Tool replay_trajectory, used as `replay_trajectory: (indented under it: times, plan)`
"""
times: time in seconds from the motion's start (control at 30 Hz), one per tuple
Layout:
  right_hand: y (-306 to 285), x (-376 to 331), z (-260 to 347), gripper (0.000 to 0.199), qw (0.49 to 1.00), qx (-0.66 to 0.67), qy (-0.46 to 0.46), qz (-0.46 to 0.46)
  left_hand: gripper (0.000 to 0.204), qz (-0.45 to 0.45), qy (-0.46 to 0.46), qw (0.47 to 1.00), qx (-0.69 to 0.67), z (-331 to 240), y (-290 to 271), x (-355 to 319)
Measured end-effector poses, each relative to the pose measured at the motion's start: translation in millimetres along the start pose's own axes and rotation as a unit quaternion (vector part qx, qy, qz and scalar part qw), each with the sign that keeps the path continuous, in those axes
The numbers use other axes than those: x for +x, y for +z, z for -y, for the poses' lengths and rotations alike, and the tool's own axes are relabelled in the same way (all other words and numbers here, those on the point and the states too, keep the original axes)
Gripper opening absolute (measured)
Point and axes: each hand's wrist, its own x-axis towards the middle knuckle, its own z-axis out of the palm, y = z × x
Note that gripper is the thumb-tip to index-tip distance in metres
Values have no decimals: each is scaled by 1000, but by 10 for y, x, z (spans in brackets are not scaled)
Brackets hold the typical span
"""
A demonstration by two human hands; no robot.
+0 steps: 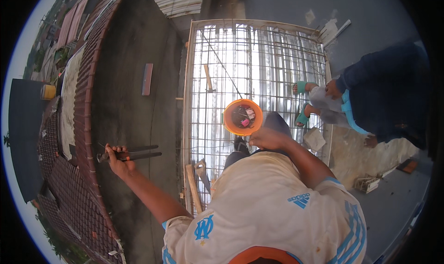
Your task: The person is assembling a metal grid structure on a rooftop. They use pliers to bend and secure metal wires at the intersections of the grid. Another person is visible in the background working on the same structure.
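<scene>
My left hand is stretched out to the left, its fingers closed round a pair of pincers with two long dark handles pointing right. At the middle of the view, my right hand grips the near right side of an orange bucket. Inside the bucket lie dark small items and a pink piece; most are too small to tell apart. The bucket is above a grid of steel bars laid over shiny corrugated metal sheets. One of my shoes shows just below the bucket.
A hammer lies on the bars. By the left edge are a handsaw and a wooden plank. Another person in green sandals is at the right. A flat reddish board lies left, near a tiled roof edge.
</scene>
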Motion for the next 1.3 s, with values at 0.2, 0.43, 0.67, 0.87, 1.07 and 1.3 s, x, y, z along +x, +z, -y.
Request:
replay_trajectory:
  times: [0.2,0.43,0.67,0.87,1.07,1.3]
  plan:
    - [-264,430,224,30,997,14,-59,52,10,41,77,995,-47,-469,-250,-12]
    - [-662,1078,423,35,958,-79,-243,130,8,-58,241,968,31,-993,48,-377]
    - [-2006,1116,2,35,957,-74,-209,188,12,-146,190,962,129,-220,920,-608]
    - [-3171,890,-815,31,984,-3,-149,99,14,-132,48,971,194,897,2150,-246]
    - [-3876,456,-1275,29,989,-90,-90,82,10,-52,13,971,235,1794,3590,-21]
    - [-4505,-94,-990,29,981,41,-72,175,13,-41,36,962,267,2007,4630,36]
